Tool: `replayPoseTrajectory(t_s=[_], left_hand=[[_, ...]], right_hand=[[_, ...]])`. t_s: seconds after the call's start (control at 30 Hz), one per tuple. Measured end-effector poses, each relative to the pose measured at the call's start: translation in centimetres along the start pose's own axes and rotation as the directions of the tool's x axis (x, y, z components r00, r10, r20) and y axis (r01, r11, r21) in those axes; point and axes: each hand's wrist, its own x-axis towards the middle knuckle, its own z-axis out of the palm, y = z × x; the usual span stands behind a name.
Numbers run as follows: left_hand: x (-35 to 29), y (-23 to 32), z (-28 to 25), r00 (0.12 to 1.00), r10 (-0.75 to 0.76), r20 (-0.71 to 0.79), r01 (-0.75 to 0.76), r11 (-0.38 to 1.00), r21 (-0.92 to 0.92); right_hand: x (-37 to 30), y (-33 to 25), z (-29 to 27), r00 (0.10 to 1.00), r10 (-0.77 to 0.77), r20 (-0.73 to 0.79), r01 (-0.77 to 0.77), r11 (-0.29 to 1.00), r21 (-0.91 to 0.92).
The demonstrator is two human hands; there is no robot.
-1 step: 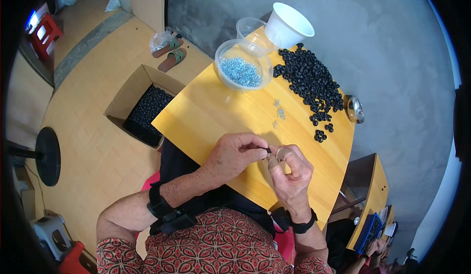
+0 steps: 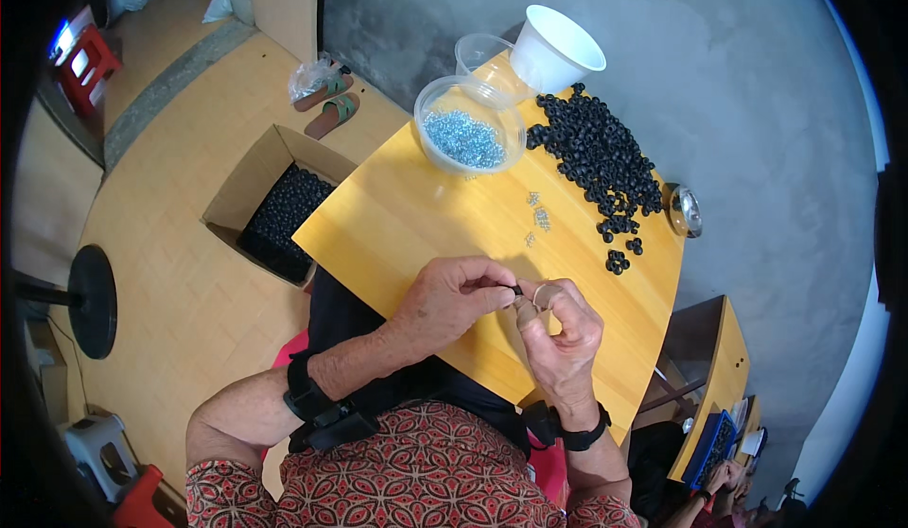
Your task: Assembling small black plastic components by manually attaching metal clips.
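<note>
Centrally, small black piece [image 2: 516,290] positioned above the table [image 2: 397,221].
Left hand [image 2: 446,301]: thumb and fingers pinch the piece. Right hand [image 2: 566,334]: fingertips narrowed beside it; their hold cannot be told. Beyond: small silvery parts [image 2: 542,219], black rings [image 2: 596,155], a clear bowl [image 2: 493,92] of blue parts [image 2: 463,140].

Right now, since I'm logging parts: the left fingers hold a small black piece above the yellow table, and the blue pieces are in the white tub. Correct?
No: the head view shows the blue pieces in the clear bowl, not the white tub. The left fingers hold a small black piece above the yellow table.
</note>
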Motion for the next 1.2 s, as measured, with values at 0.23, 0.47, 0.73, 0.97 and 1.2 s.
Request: replayPoseTrajectory(t_s=[0.23, 0.47, 0.73, 0.97, 1.2], left_hand=[[0.1, 0.0, 0.0, 0.999, 0.0, -0.047, -0.005, 0.994, -0.106], [-0.2, 0.3, 0.4, 0.998, -0.034, -0.05, 0.025, 0.986, -0.165], [0.2, 0.4, 0.0, 1.0, 0.0, -0.026, 0.001, 1.0, 0.019], [0.4, -0.4, -0.1, 0.999, -0.028, -0.031, 0.027, 0.999, -0.043], [0.1, 0.2, -0.2, 0.997, -0.064, -0.031, 0.068, 0.991, 0.114]], right_hand=[[1.0, 0.2, 0.0, 0.964, -0.264, -0.002, 0.256, 0.936, -0.24], [1.9, 0.6, -0.6, 0.925, -0.361, 0.122, 0.38, 0.852, -0.36], [2.0, 1.0, -0.7, 0.908, -0.402, 0.121, 0.413, 0.807, -0.423], [2.0, 0.7, -0.3, 0.908, -0.401, 0.122, 0.41, 0.79, -0.457], [1.9, 0.6, 0.0, 0.9, -0.415, 0.133, 0.426, 0.778, -0.461]])
